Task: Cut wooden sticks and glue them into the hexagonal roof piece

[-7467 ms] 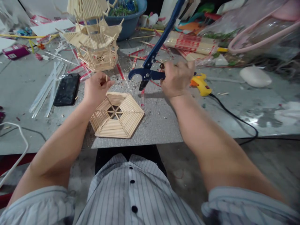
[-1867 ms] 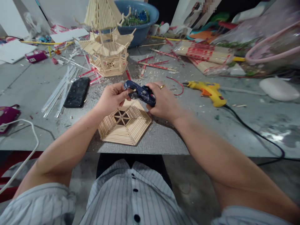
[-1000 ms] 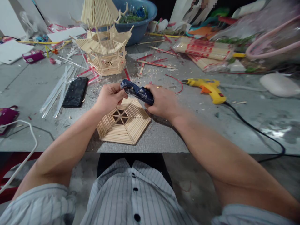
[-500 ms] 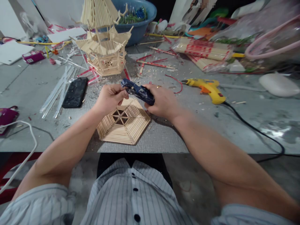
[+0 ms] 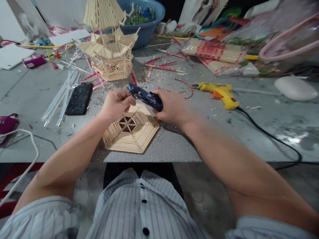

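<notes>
My right hand [image 5: 171,106] is closed around a scuffed dark blue hand tool [image 5: 146,97] that looks like a cutter, held just above the table. The fingertips of my left hand [image 5: 115,105] are pinched together at the tool's far-left end; what lies between them is too small to make out. Below both hands a hexagonal panel of thin wooden sticks [image 5: 127,142] lies flat, with a spoked opening at its middle. My left hand hides part of its upper left side. Behind stands a tiered pavilion model [image 5: 113,49] made of the same kind of sticks.
A yellow glue gun [image 5: 221,93] with a black cord lies to the right. On the left are a black phone [image 5: 79,98] and clear glue sticks [image 5: 56,99]. Packed sticks [image 5: 216,51], a blue basin [image 5: 147,31] and a white mouse-shaped object [image 5: 295,88] sit farther back.
The gap between the blue tool's handles has narrowed as my right hand squeezes. Both hands stay in nearly the same place, and the panel has not moved.
</notes>
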Motion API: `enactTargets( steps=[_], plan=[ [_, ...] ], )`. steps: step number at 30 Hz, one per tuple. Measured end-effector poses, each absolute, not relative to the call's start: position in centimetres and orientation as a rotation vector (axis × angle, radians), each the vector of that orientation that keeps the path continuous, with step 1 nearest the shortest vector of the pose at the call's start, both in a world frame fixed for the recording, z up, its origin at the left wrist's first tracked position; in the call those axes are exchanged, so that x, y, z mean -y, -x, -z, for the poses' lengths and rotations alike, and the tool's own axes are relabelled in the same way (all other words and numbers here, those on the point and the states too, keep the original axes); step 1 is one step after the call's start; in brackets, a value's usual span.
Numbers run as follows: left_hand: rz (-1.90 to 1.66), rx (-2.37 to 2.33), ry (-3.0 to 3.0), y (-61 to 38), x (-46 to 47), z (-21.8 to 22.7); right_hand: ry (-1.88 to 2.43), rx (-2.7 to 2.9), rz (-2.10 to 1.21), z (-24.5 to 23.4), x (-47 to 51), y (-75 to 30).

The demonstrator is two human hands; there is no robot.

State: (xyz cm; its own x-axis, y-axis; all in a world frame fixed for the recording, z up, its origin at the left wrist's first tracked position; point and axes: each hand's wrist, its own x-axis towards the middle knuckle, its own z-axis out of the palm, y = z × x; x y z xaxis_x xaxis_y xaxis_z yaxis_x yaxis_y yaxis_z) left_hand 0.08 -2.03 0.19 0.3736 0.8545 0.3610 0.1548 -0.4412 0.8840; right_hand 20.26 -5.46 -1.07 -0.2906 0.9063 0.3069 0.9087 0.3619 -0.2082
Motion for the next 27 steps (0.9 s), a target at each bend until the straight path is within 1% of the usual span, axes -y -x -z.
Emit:
enactTargets(
  steps=[9, 27],
  plan=[
    [-1.14, -0.911, -1.847, 0.0, 1.7, 0.2, 1.662, 2.252, 0.015, 1.0, 4.9, -20.0],
    [-1.139, -1.15, -1.765, -0.4, 1.6, -0.4, 1.781, 2.299, 0.051, 0.5, 3.7, -19.4]
  ],
)
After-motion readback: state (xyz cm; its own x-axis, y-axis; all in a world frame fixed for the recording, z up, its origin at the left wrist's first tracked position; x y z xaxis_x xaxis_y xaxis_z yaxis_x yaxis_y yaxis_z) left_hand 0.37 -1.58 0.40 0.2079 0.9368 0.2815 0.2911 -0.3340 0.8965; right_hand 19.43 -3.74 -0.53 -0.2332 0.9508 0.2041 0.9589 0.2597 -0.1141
